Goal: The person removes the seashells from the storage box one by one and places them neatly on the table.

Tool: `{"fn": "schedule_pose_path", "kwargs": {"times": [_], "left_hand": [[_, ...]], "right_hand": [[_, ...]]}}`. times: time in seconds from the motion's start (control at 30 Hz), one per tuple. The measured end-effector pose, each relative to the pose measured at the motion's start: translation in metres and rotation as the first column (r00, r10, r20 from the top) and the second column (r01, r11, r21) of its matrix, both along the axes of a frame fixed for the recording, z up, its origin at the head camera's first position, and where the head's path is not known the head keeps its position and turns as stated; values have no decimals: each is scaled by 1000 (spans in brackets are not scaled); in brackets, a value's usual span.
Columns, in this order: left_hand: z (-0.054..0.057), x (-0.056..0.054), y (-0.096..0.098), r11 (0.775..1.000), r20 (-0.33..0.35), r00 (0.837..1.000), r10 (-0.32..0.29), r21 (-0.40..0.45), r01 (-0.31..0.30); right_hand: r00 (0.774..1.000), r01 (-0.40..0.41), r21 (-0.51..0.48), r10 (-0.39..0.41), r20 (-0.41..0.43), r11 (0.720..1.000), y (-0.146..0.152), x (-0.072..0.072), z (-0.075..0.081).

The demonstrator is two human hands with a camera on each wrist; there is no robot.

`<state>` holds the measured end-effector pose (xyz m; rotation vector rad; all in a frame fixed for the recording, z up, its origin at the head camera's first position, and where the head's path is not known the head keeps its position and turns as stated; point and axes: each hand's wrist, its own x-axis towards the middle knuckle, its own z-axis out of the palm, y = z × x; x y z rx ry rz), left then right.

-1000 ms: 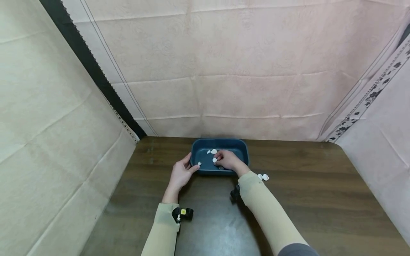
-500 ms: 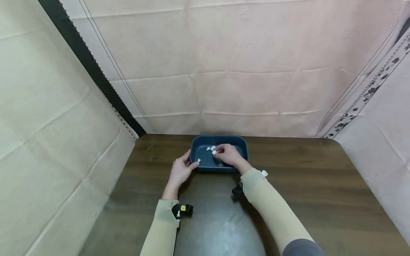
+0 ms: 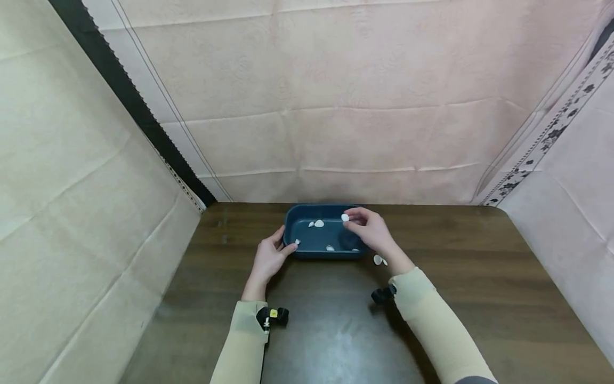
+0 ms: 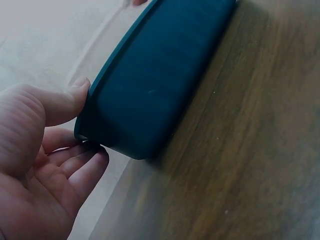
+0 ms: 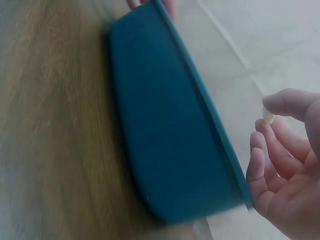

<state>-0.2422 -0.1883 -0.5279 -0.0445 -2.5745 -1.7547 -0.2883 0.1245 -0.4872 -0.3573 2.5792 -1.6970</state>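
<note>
A dark teal rectangular tray (image 3: 326, 255) stands near the table's far edge. At its left end my left hand (image 3: 269, 258) grips the rim, thumb on top and fingers against the outer wall (image 4: 150, 90). Over the tray's right end, my right hand (image 3: 376, 232) pinches a small white shell (image 3: 345, 217) between thumb and fingers; the right wrist view shows this cream-coloured shell (image 5: 268, 116) from the side. Several white shells lie inside the tray, among them a larger one (image 3: 318, 223) towards the back and one (image 3: 330, 248) by the front wall.
Two more white pieces, the larger a round shell (image 3: 377, 260), lie on the brown wooden table (image 3: 312, 298) beside my right wrist. Pale cloth (image 3: 336, 133) hangs behind the table's far edge and along both sides.
My right hand has moved from the tray's middle to its right end, carrying the pinched shell. The left hand keeps its grip on the rim. Shells under the right hand now show.
</note>
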Motion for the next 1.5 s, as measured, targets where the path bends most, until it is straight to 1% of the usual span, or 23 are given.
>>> {"fn": "schedule_pose_path", "kwargs": {"times": [0.13, 0.27, 0.33, 0.47, 0.57, 0.7, 0.8, 0.9, 0.97, 1.07, 1.13, 1.33, 1.5], "left_hand": [[0, -1, 2, 1000, -5, 1000, -6, 8, 6], [2, -3, 3, 1000, -6, 1000, -4, 13, 4], [3, -2, 3, 1000, -5, 1000, -4, 19, 5], [3, -2, 1, 1000, 2, 1000, -2, 17, 2], [2, -2, 0, 1000, 11, 1000, 3, 11, -3], [0, -1, 0, 1000, 16, 1000, 8, 11, -8], [-1, 0, 0, 1000, 11, 1000, 5, 15, -5], [-1, 1, 0, 1000, 6, 1000, 4, 13, -4], [-1, 1, 0, 1000, 4, 1000, 7, 8, -7], [-1, 1, 0, 1000, 5, 1000, 15, 6, -15], [-1, 1, 0, 1000, 6, 1000, 16, 6, -16], [-1, 0, 0, 1000, 9, 1000, 10, 3, -10], [-1, 0, 0, 1000, 0, 1000, 8, 3, -8]], "right_hand": [[999, 45, -54, -45, -1, 998, 27, 15, -2], [994, 108, -70, -106, 24, 992, 53, 32, -9], [992, 125, -63, -123, 32, 990, 65, 40, -14], [990, 136, 5, -136, 45, 991, 86, 51, -21], [989, 134, 42, -136, 51, 990, 101, 53, -27], [990, 135, 72, -137, 21, 988, 121, 55, -34], [990, 139, 120, -140, -1, 983, 135, 59, -37], [992, 117, 179, -124, 25, 977, 146, 62, -39], [992, 97, 218, -112, 57, 971, 152, 62, -42], [991, 53, 272, -84, 103, 961, 156, 62, -45], [990, 34, 294, -71, 118, 955, 157, 62, -48], [992, 19, 352, -60, 108, 936, 151, 62, -49], [993, 16, 364, -56, 100, 931, 147, 63, -48]]}}
